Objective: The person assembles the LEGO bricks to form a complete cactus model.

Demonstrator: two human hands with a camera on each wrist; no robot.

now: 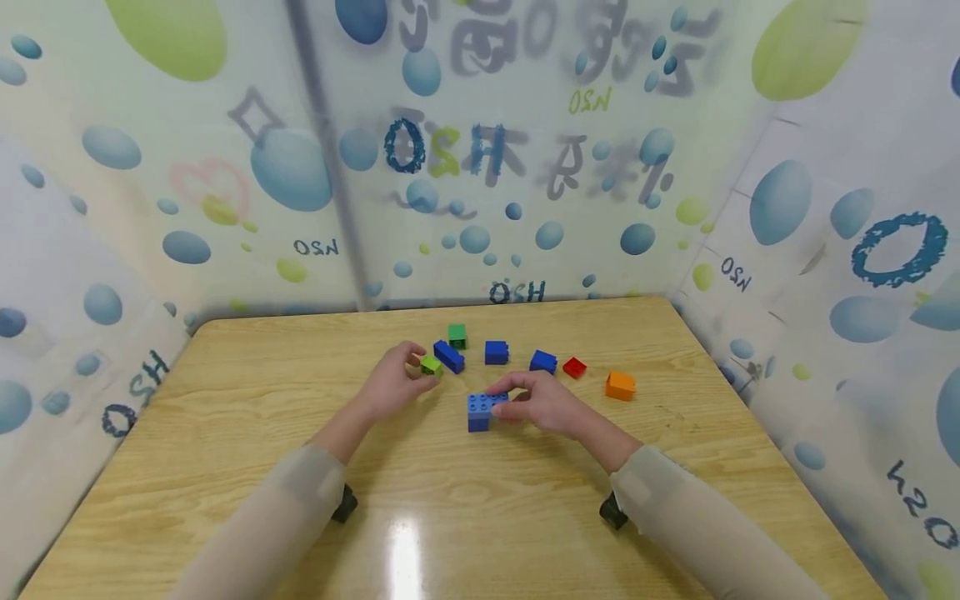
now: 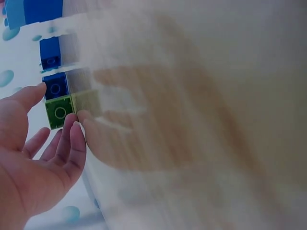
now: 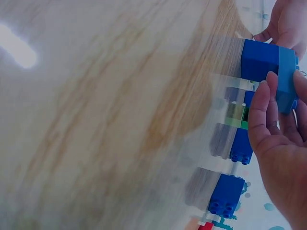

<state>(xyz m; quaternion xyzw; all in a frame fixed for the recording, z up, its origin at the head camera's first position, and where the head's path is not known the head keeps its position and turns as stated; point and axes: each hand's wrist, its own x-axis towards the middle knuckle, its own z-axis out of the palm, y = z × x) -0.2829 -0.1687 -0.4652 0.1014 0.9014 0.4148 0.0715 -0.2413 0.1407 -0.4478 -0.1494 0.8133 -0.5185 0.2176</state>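
In the head view, my left hand (image 1: pixel 393 382) reaches beside a lime green brick (image 1: pixel 431 365), its fingers loosely curved with a gap around the brick. The left wrist view shows the fingers and thumb spread around that green brick (image 2: pixel 59 112) and the blue brick (image 2: pixel 56 86) against it. My right hand (image 1: pixel 546 403) pinches the overhanging right end of a light blue studded brick (image 1: pixel 480 406). Beneath its left part stands a darker blue brick (image 1: pixel 477 424), also seen in the right wrist view, where fingers of the right hand (image 3: pixel 283 143) partly cover the light blue brick (image 3: pixel 286 76).
Behind the hands lie a long blue brick (image 1: pixel 448 357), a green brick (image 1: pixel 457 336) and a blue brick (image 1: pixel 496 352). Farther right are another blue brick (image 1: pixel 543 361), a red brick (image 1: pixel 574 367) and an orange brick (image 1: pixel 620 386). Patterned curtains (image 1: pixel 465 250) enclose the wooden table (image 1: pixel 480 517).
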